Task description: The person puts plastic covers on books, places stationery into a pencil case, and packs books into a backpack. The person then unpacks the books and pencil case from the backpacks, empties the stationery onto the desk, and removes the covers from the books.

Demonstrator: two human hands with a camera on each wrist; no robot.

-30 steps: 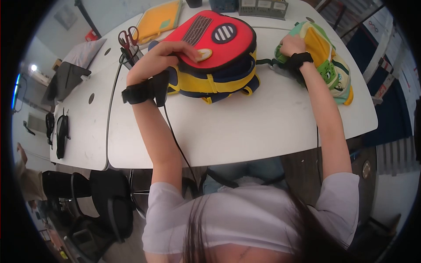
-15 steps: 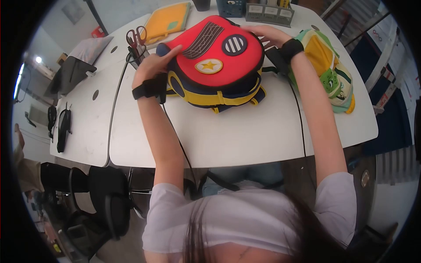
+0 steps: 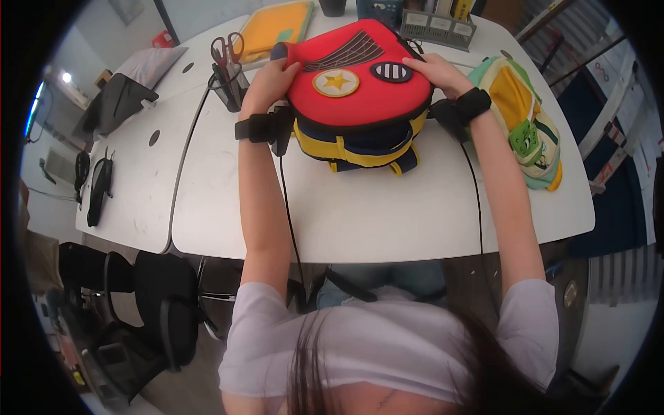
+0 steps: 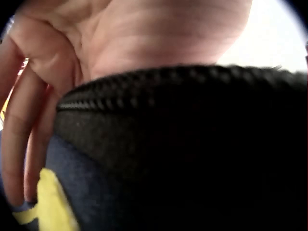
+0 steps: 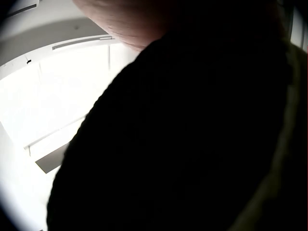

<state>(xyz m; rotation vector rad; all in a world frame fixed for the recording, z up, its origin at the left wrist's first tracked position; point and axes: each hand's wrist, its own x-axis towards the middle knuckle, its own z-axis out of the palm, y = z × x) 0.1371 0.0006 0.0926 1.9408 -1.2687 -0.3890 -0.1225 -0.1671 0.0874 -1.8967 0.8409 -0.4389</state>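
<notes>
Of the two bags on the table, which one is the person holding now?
The red bag: the left hand and right hand grip its opposite sides. The green bag lies to its right, with no hand on it.

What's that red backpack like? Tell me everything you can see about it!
The red backpack has a padded-looking red front with a yellow-star badge, a striped badge and a dark, lined patch. Its navy-and-yellow sides look like fabric, with black edging. It lies front up on the white table, straps poking out underneath. The left hand and right hand hold it from opposite sides. I can't see inside.
</notes>
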